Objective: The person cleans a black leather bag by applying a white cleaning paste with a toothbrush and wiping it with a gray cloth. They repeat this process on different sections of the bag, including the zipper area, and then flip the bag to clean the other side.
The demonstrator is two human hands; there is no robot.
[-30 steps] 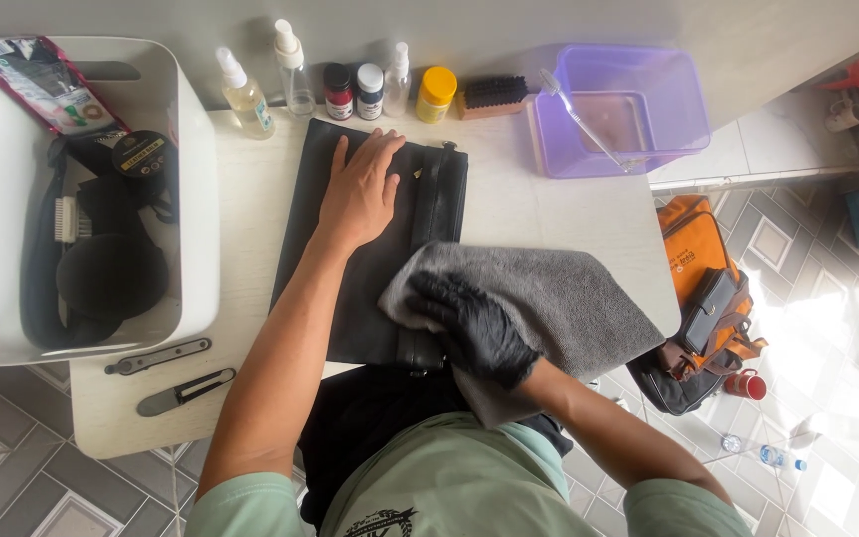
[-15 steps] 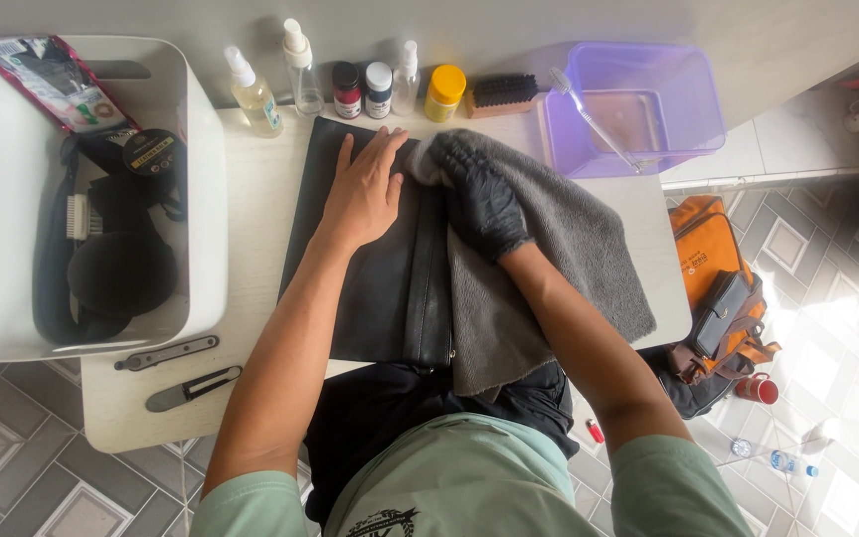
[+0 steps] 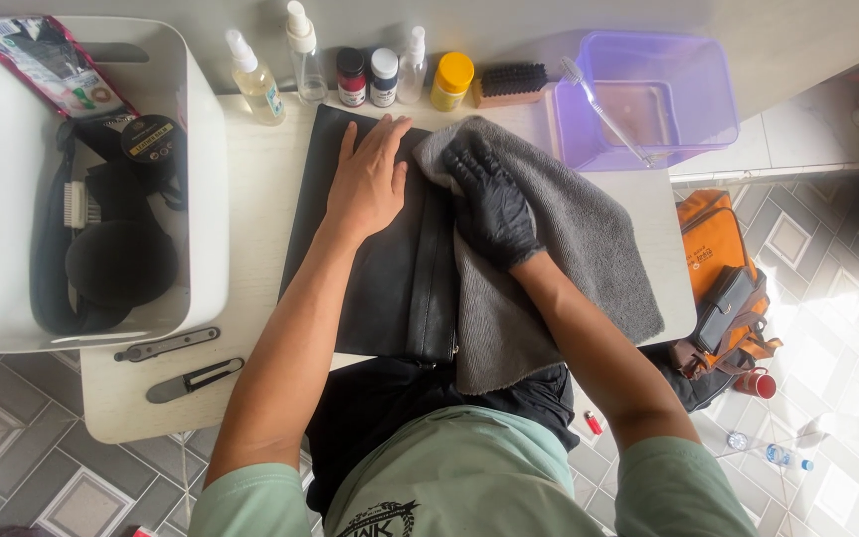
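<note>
A flat black leather bag [image 3: 380,268] lies on the small white table [image 3: 251,209]. My bare left hand [image 3: 370,179] rests flat on its upper left part, fingers spread. My right hand [image 3: 489,204], in a black glove, presses a grey cloth [image 3: 569,239] onto the bag's upper right part. The cloth drapes over the bag's right side and hangs past the table's near edge.
A white tub [image 3: 201,179] with dark items, a brush and a tin stands at left. Spray bottles [image 3: 256,80], small jars [image 3: 368,78], a yellow-lidded jar [image 3: 451,80] and a brush [image 3: 509,82] line the back. A purple basin [image 3: 648,94] with a toothbrush sits at back right. Two metal tools [image 3: 181,363] lie at front left. An orange bag [image 3: 718,268] rests on the tiled floor.
My gloved right hand has pushed the grey cloth from the bag's near part up to its far right part. My left hand has stayed flat on the bag.
</note>
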